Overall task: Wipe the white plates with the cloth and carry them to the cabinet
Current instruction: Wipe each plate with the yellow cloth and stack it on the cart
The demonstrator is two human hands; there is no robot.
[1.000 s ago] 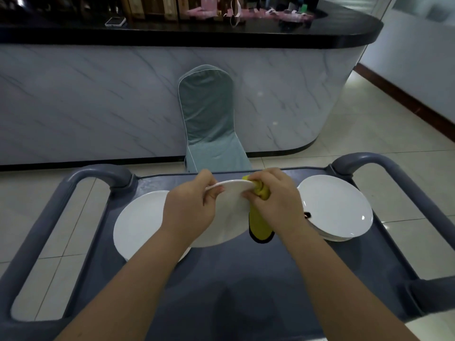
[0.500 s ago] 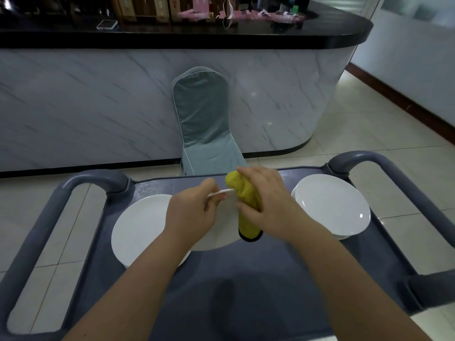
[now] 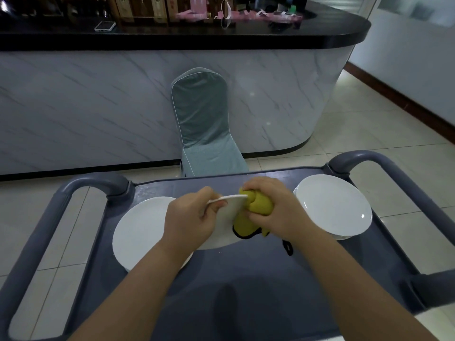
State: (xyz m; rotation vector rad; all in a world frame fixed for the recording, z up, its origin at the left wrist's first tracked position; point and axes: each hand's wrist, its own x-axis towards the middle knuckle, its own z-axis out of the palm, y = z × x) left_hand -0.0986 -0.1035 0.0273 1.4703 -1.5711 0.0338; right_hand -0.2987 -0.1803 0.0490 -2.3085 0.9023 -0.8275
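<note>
On a grey cart [image 3: 246, 279], a single plate [image 3: 138, 232] lies flat under the left wrist and a stack of plates [image 3: 332, 207] sits just right of the right hand [image 3: 278, 212], probably sorting wiped from unwiped. Between the hands, a raised plate [image 3: 227, 217] is tilted, likely to expose both faces. The left hand [image 3: 189, 222] pinches its rim while the right grips a bunched yellow cloth [image 3: 258, 207] against its edge.

Restaurant service area here: marble-fronted bar counter [image 3: 147, 107] at the far side, boxes [image 3: 150, 8] along its black top, 1 covered banquet chair [image 3: 204, 124] against it, white plates [image 3: 332, 205] on the near grey service cart [image 3: 246, 279].
</note>
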